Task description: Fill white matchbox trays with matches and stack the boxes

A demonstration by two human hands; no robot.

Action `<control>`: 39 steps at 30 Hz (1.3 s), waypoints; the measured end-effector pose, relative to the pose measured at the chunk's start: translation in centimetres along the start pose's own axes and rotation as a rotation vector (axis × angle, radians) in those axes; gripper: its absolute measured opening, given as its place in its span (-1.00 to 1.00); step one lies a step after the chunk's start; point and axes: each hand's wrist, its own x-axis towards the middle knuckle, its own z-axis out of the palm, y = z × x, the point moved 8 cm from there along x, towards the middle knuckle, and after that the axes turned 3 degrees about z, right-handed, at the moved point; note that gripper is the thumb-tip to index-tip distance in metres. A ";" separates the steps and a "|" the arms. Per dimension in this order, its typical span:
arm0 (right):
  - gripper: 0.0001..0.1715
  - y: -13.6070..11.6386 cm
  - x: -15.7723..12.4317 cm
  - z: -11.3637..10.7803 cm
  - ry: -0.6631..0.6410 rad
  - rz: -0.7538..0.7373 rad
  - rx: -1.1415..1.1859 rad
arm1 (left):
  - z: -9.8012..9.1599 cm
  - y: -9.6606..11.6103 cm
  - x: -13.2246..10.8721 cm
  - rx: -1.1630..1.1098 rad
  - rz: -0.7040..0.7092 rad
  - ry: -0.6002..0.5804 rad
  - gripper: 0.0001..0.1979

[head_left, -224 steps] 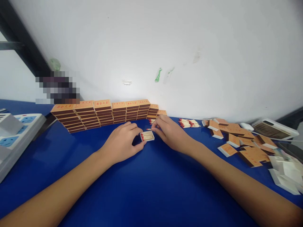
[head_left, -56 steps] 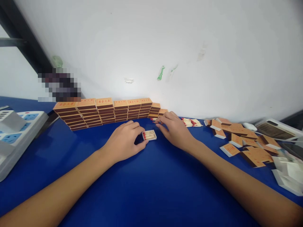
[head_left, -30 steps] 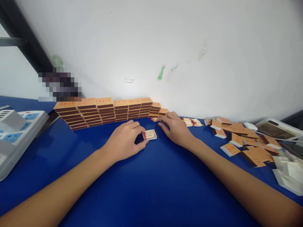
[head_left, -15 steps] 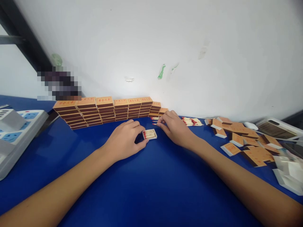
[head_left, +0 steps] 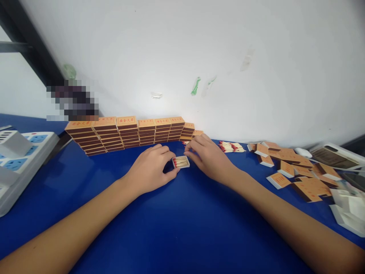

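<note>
A: L hand [head_left: 154, 167]?
B: Matchbox tray [head_left: 181, 162] is gripped at its L end betw. thumb & index, fingers closed on it. Red-tipped matches [head_left: 180, 163] are laid inside, heads twd. that hand.
A: Tray loc.?
B: Approx. mid-surface [head_left: 182, 228], betw. both hands.
A: R hand [head_left: 209, 158]?
B: Thumb & index are held close tog. near the tray's far R corner; whether a match is pinched can't be told. A small match bunch [head_left: 186, 143] is part. hidden behind.
A: Else?
B: Stacked matchboxes [head_left: 127, 133] are lined up along the wall [head_left: 142, 45]; loose match pile [head_left: 231, 147] & scattered matchboxes [head_left: 309, 187] are spread to the R; power strip [head_left: 28, 160] is placed far L.
</note>
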 end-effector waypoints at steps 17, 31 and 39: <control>-0.69 5.8 -0.9 1.8 0.065 0.123 -0.072 | -0.1 0.0 0.0 -0.007 -0.008 0.001 -0.80; -0.71 5.2 -0.8 1.6 0.058 0.118 -0.070 | -0.1 0.1 -0.1 -0.005 -0.006 -0.002 -0.80; -0.82 5.3 -0.7 1.3 0.086 0.119 -0.010 | -0.1 -0.1 0.0 -0.005 -0.009 -0.005 -0.80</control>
